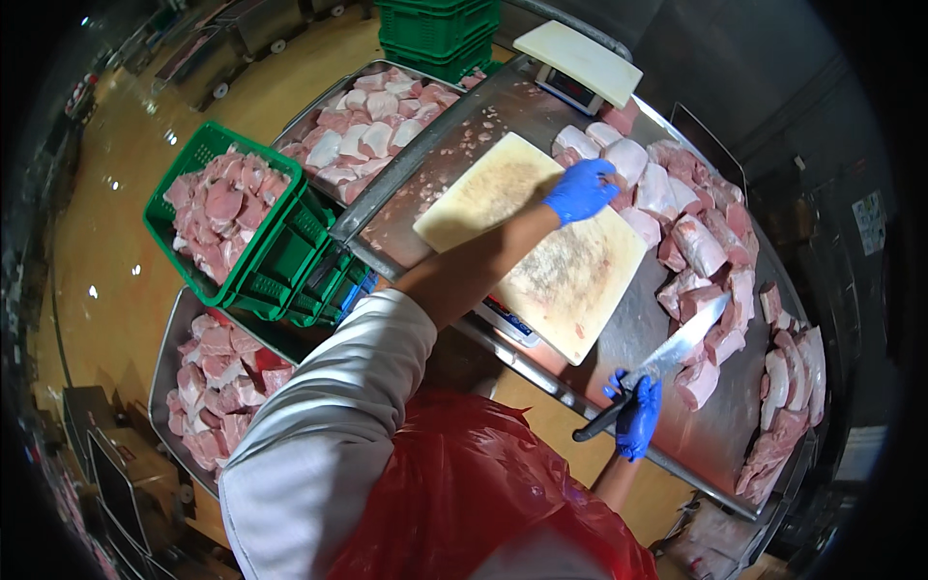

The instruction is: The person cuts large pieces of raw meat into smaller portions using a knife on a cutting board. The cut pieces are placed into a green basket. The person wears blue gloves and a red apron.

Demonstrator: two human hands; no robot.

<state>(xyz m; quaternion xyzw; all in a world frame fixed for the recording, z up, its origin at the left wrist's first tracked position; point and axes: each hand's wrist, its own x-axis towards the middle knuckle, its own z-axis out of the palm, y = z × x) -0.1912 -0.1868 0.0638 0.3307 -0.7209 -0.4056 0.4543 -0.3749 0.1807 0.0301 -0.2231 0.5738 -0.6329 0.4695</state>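
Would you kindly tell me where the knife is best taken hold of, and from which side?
Probably by its black handle, from the person's side: the handle's end points left and toward the person, while the broad, bare blade reaches away toward the meat. The right hand holds it near the blade.

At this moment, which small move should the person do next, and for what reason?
Probably the left hand should draw one piece from the meat pile onto the cutting board: its fingers are at the pile's edge, no meat shows on the board, and the right hand holds the knife well away from them.
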